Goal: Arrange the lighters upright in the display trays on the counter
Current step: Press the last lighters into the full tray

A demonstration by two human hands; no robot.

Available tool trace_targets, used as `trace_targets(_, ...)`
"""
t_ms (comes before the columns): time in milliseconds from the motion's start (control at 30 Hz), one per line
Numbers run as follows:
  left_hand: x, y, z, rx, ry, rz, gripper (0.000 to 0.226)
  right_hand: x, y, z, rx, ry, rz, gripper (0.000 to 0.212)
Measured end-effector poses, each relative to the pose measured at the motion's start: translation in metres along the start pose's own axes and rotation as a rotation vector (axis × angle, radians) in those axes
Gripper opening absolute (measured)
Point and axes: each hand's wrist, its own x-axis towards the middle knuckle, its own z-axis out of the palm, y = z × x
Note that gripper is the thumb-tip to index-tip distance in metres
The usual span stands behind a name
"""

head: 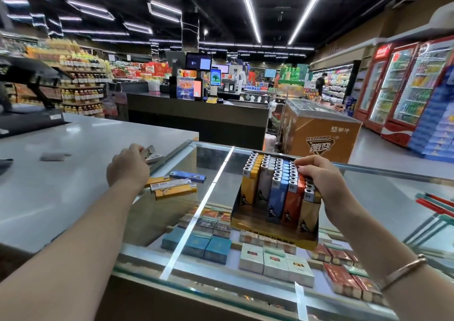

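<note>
A yellow display tray stands on the glass counter, filled with several upright lighters in yellow, white, blue and orange rows. My right hand rests on the tray's right side, its fingers curled over the tops of the rightmost lighters. Loose lighters in blue, white and yellow lie flat on the glass to the left. My left hand is above them and grips a white lighter, partly hidden by the fingers.
A grey countertop adjoins the glass on the left, with a monitor stand at its far corner. Cigarette packs lie under the glass. Red pens lie at the right edge. An orange freezer chest stands beyond the counter.
</note>
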Motion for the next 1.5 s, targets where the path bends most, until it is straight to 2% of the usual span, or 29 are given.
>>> trace_targets(67,0.006,0.006,0.004,0.054,0.047,0.072,0.026,0.000,0.000,0.000,0.000,0.005,0.007,0.015)
trace_targets(133,0.014,0.008,0.009,0.113,0.005,0.093,0.028,0.001,0.001,-0.001,-0.002,0.008,0.011,0.014)
trace_targets(200,0.021,0.006,0.015,0.141,-0.081,0.050,0.028,0.002,0.002,-0.001,-0.014,0.008,0.009,0.014)
trace_targets(300,0.034,0.005,0.021,0.090,-0.278,-0.104,0.029,0.006,0.004,-0.001,-0.043,0.016,0.001,0.013)
trace_targets(400,0.045,0.003,0.028,0.162,-0.387,-0.140,0.035,0.011,0.006,-0.002,-0.062,0.013,0.000,0.013)
trace_targets(533,0.052,0.004,0.031,0.239,-0.368,-0.131,0.036,0.015,0.009,-0.004,-0.079,0.000,0.000,0.013)
trace_targets(700,0.051,0.002,0.029,0.164,-0.325,-0.064,0.028,0.014,0.009,-0.005,-0.056,-0.010,-0.005,0.012)
trace_targets(833,0.046,0.005,0.011,0.008,-0.191,0.071,0.021,0.013,0.008,-0.006,-0.069,-0.017,-0.020,0.012)
trace_targets(900,0.043,0.008,-0.003,-0.096,-0.289,0.112,0.026,0.012,0.008,-0.006,-0.078,-0.014,-0.024,0.012)
trace_targets(967,0.036,0.011,-0.015,-0.171,-0.476,0.140,0.026,0.011,0.007,-0.006,-0.083,-0.018,-0.022,0.011)
trace_targets(1033,0.027,0.012,-0.021,-0.162,-0.597,0.160,0.026,0.011,0.007,-0.006,-0.087,-0.020,-0.027,0.011)
trace_targets(1200,0.011,0.011,-0.023,-0.049,-0.674,0.206,0.022,0.008,0.006,-0.006,-0.069,-0.024,-0.027,0.012)
trace_targets(1300,0.007,0.013,-0.025,0.000,-0.666,0.187,0.028,0.006,0.005,-0.006,-0.064,-0.028,-0.036,0.012)
trace_targets(1500,-0.002,0.015,-0.025,-0.027,-0.514,0.200,0.028,0.005,0.004,-0.006,-0.084,-0.035,-0.053,0.012)
